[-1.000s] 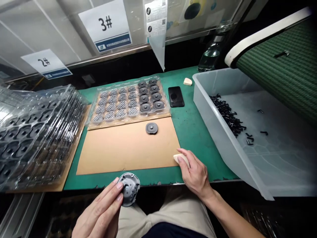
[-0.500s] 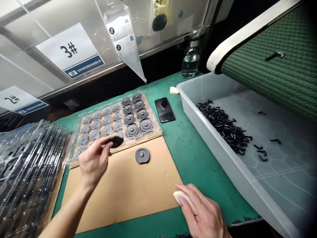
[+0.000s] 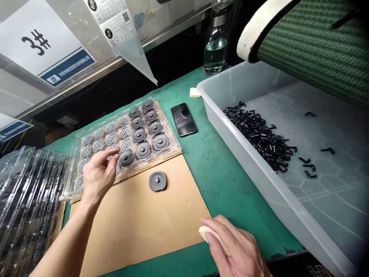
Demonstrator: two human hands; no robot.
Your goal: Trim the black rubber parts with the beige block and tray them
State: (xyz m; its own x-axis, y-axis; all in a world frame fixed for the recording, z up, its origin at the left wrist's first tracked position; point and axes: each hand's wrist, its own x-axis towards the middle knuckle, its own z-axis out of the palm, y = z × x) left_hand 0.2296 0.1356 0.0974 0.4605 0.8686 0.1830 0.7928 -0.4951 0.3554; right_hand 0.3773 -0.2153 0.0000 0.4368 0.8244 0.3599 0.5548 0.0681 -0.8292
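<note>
Green surface (image 3: 227, 181); clear panel (image 3: 77, 19) with 3# sign (image 3: 43, 50) at 11 o'clock; ribbed green conveyor (image 3: 317, 46) at 2 o'clock

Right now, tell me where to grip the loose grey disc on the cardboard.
Come from above and pinch the disc by two opposite edges of its rim. It lies flat on the cardboard, apart from the tray, with bare space all round. Its centre stud looks too small to hold.
</note>
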